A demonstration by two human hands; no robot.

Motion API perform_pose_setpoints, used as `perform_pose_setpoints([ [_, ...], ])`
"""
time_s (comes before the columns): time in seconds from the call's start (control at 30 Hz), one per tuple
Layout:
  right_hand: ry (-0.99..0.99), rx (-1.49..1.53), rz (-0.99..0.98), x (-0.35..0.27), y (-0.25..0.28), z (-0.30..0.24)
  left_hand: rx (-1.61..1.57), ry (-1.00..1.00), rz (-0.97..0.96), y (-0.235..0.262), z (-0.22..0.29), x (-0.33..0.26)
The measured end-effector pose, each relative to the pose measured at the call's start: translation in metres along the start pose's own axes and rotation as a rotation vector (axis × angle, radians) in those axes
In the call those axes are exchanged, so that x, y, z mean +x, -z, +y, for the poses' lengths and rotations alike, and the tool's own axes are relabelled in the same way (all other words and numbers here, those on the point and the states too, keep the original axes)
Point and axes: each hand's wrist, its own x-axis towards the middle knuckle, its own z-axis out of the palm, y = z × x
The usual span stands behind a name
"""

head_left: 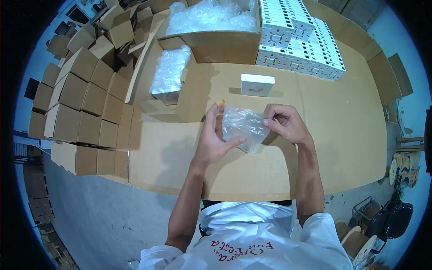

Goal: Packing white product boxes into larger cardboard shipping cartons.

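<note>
A clear plastic bag (245,126) is stretched between my two hands over the cardboard-covered table, and no contents can be made out in it. At its left edge my left hand (211,141) holds it, the thumb across the front and the fingers up along the side; one fingertip wears an orange cover. My right hand (288,123) pinches the bag's right edge between thumb and fingers. Just beyond the bag, a small white box (256,86) stands on the table, touched by neither hand.
Left of the box is an open carton (189,101) holding a stack of bagged items (171,69). Behind it, a larger carton (229,47) is heaped with clear plastic bags (211,18). White boxes (299,49) are stacked at the back right. Brown cartons (83,99) line the left side.
</note>
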Motion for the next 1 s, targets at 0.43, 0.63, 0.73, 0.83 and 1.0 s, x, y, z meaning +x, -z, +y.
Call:
perform_pose_setpoints([
  [0.43,0.151,-0.036,0.174,0.009,-0.006,-0.001,0.002,0.274,0.082,0.031,0.009,-0.033],
  [0.63,0.163,-0.004,0.092,0.000,0.001,-0.004,0.088,0.150,-0.006,0.020,0.023,-0.019],
  [0.73,0.143,-0.047,0.040,-0.002,0.002,-0.006,-0.014,0.264,-0.129,0.013,0.029,0.003],
  [0.83,0.166,-0.121,0.020,0.000,-0.001,-0.011,-0.059,0.363,-0.259,0.015,0.018,0.014],
  [1.0,0.240,-0.148,0.123,0.007,0.001,-0.015,0.045,0.464,-0.324,0.014,0.028,0.026],
])
